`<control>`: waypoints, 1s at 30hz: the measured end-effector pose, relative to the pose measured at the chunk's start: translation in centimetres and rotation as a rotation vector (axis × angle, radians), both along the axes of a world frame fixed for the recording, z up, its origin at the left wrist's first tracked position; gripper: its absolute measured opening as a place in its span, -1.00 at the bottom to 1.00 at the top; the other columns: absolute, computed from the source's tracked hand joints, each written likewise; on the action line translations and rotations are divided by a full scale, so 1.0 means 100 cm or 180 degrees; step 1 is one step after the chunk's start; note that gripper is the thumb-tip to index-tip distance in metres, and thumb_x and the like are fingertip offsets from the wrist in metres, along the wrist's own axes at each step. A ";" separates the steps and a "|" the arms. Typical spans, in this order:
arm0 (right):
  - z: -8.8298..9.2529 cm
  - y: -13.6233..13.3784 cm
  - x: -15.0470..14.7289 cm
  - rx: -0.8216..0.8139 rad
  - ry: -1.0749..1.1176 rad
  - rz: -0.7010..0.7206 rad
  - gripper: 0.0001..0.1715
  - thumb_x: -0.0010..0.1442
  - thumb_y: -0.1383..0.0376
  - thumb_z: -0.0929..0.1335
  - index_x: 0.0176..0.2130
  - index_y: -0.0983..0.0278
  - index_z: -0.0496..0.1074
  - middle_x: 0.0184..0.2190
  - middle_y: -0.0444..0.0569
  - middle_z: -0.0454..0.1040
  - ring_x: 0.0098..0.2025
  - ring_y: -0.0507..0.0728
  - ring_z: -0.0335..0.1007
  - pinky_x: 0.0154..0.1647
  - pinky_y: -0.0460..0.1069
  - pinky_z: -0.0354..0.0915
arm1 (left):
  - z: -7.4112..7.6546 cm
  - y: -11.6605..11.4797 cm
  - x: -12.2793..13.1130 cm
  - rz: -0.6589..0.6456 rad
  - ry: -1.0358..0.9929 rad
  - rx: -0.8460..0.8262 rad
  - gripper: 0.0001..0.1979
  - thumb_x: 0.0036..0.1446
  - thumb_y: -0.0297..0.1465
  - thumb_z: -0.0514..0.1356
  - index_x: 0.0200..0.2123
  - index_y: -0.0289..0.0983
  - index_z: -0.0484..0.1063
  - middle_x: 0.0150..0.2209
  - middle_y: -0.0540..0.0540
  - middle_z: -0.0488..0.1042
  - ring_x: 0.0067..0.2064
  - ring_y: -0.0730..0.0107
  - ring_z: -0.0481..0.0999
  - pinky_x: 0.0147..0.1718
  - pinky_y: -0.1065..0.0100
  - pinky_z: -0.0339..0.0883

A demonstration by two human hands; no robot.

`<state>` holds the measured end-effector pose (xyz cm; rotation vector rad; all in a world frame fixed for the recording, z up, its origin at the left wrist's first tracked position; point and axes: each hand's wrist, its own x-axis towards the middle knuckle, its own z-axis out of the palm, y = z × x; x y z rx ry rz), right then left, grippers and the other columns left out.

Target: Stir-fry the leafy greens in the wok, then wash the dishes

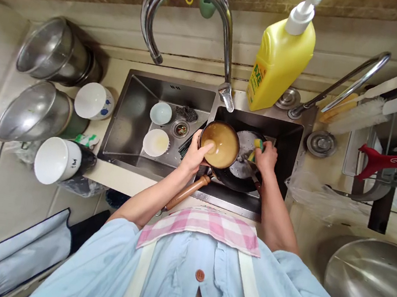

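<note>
Our left hand (196,153) grips the near-left rim of the pot (224,142), thumb reaching inside, and the pot sits over the right basin (293,153), close to the divider. Its inside looks tan and cloudy; we cannot tell whether that is liquid. Our right hand (266,158) is closed around the sponge (258,144), above the black pan (235,181), where whitish suds show. A metal utensil (248,168) lies by those fingers, but we cannot tell whether they grasp it too. A wooden handle (191,192) points toward us; whether it belongs to pot or pan is unclear. We judge the step in hand to be washing up, with sponge and suds in use. The next move seems to call for a firm left grip, the pot kept level in case it holds liquid, and the sponge pressed onto the surface being scrubbed, clear of the utensil.
</note>
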<state>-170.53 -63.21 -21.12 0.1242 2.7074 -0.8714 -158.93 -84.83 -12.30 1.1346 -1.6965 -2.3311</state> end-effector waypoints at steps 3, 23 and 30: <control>0.035 -0.019 0.013 -0.0917 0.0589 0.0032 -0.69 0.19 0.15 0.27 -0.11 0.24 0.38 -0.25 -0.01 0.46 -0.21 0.18 0.37 -0.09 0.08 0.32 | -0.002 0.009 0.000 0.0034 0.0106 -0.0324 -0.34 0.12 -0.15 0.31 0.25 -0.07 0.20 0.31 -0.15 0.29 0.28 0.00 0.34 0.11 0.04 0.43; 0.124 -0.072 0.053 0.1105 -0.0092 0.2985 -0.69 0.25 0.25 0.29 -0.11 0.19 0.59 -0.24 0.14 0.51 -0.25 0.25 0.46 -0.23 0.06 0.27 | -0.004 0.008 -0.014 -0.0393 0.0818 -0.0566 -0.61 0.27 -0.18 0.20 0.10 -0.21 0.45 0.24 -0.15 0.41 0.37 0.04 0.21 0.38 0.09 -0.01; 0.125 -0.018 0.032 0.1873 0.0302 0.1995 -0.70 0.21 0.13 0.34 -0.13 0.13 0.59 -0.24 0.17 0.49 -0.21 0.34 0.47 -0.26 0.16 0.32 | -0.008 -0.006 -0.008 0.0123 0.0789 -0.0063 -0.55 0.22 -0.15 0.26 0.10 -0.23 0.43 0.19 -0.19 0.44 0.28 -0.02 0.35 0.28 0.01 0.18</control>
